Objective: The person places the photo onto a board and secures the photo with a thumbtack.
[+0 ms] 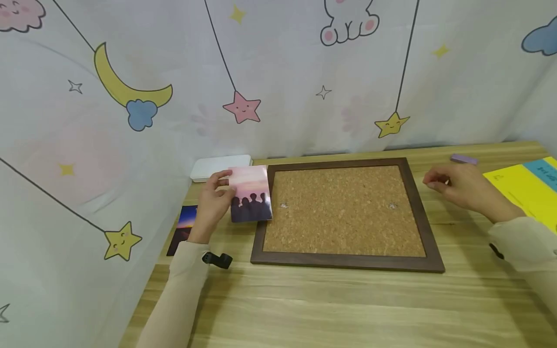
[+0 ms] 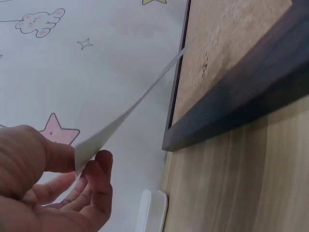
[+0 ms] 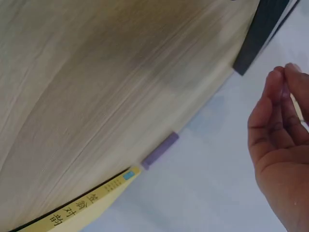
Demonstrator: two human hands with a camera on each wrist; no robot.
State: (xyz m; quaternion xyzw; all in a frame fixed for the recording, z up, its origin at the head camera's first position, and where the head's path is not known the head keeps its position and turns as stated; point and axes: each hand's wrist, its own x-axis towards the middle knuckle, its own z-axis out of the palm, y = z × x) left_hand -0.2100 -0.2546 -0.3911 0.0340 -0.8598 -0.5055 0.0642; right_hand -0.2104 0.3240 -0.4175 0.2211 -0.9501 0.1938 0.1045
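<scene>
My left hand [image 1: 213, 203] pinches a photo [image 1: 250, 186] by its left edge, thumb in front and fingers behind. It shows dark silhouettes of people against a pink sky. The photo tilts over the left border of a cork board [image 1: 344, 227] with a dark wooden frame; in the left wrist view, its thin edge [image 2: 130, 108] points toward the cork. Two small shiny clear pieces, one on the left [image 1: 284, 205] and another on the right [image 1: 393, 206], sit on the cork. Right of the board, my right hand [image 1: 467, 188] hovers with curled fingers, thumb and index fingertips together, nothing visible between them.
Left of the board lies a second photo [image 1: 184, 229] with a blue and orange sky, partly behind my left wrist. A white case [image 1: 222, 166] is at the back left. A purple stick-like piece [image 1: 463, 159] and a yellow book [image 1: 518, 186] lie on the right. Printed curtains border the table.
</scene>
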